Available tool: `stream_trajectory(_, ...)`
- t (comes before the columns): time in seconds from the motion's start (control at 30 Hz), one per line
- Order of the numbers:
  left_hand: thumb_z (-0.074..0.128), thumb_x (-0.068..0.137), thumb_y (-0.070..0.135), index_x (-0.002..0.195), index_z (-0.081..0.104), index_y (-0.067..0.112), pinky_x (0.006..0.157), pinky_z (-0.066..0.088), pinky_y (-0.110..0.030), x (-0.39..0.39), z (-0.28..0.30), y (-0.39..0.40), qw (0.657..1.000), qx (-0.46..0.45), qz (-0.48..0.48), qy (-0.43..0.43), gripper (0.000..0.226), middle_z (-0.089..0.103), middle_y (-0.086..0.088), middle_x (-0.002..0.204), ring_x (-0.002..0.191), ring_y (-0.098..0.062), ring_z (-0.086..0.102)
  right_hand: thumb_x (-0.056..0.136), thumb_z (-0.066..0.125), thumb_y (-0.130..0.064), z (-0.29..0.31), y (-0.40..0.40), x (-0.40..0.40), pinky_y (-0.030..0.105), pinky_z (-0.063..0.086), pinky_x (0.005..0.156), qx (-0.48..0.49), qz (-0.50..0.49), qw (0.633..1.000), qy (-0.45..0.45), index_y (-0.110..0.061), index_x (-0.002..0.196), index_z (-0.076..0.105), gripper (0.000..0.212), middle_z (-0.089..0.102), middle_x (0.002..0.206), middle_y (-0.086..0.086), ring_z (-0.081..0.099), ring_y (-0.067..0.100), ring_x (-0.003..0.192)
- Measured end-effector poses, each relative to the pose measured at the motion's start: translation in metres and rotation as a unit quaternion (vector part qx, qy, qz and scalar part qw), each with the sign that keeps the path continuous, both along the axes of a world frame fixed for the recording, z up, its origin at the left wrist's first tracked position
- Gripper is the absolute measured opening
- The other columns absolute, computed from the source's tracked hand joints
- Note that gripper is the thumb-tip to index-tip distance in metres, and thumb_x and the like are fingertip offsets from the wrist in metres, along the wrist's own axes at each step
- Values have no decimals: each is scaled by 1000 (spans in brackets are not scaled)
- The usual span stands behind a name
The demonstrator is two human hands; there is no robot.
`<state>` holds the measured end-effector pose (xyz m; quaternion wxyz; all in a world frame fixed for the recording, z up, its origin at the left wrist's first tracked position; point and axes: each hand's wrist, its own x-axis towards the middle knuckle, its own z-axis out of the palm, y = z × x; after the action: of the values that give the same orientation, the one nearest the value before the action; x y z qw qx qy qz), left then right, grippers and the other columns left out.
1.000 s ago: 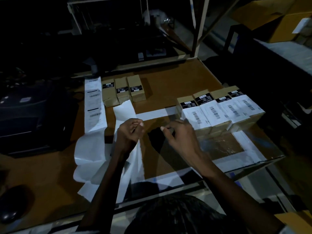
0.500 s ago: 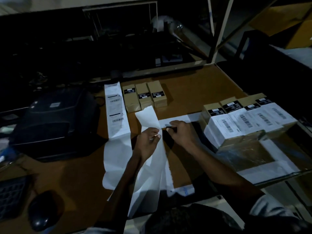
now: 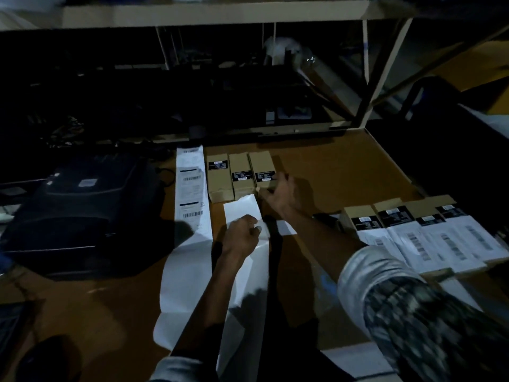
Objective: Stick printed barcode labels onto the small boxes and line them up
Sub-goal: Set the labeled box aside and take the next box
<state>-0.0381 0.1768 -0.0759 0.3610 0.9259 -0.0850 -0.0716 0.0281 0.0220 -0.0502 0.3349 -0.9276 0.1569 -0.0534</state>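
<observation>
- Three small kraft boxes stand side by side at the far middle of the bench (image 3: 344,172): the left box (image 3: 219,177), the middle box (image 3: 242,175) and the right box (image 3: 263,169), each carrying a black printed label on top.
- Right hand (image 3: 283,198): reaches to the right box, fingers curled against its near right corner; whether they truly grip it is hard to tell in the dim light, though they appear to.
- Left hand (image 3: 241,235): rests on the blank backing strip (image 3: 242,210), fingertips drawn together as if pinching the paper; the pinch itself is not plainly visible.
- Printed label strip (image 3: 191,188): lies flat just left of the three boxes, barcodes showing, its white tail running toward the near edge.
- Labelled row (image 3: 429,232): four boxes lined up touching one another at the right of the bench, each with a white barcode label on its near face.
- Label printer (image 3: 80,213): dark housing at the left, well apart from the boxes.
- Shelf frame (image 3: 209,12): pale board across the far top.
</observation>
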Motion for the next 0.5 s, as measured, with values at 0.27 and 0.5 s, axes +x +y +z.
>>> stream_trajectory(0.27, 59, 98, 24, 110, 71, 12, 80, 58, -31, -2, -5, 4, 999, -51, 19, -3, 21, 71, -3, 114, 91, -23, 70, 89, 65, -46, -1, -12, 12, 37, 52, 87, -110, 55, 992, -9, -13, 136, 46, 60, 48, 133, 13, 55, 28, 114)
stream_trajectory(0.5, 59, 98, 13, 111, 71, 8, 78, 61, -42, -19, 3, 0, 984, -176, 19, -35, 18, 72, -6, 105, 91, -21, 70, 84, 77, -42, 25, 1, 22, 35, 46, 86, -126, 30, 990, 60, -8, 154, 10, 103, 49, 136, 18, 56, 33, 116)
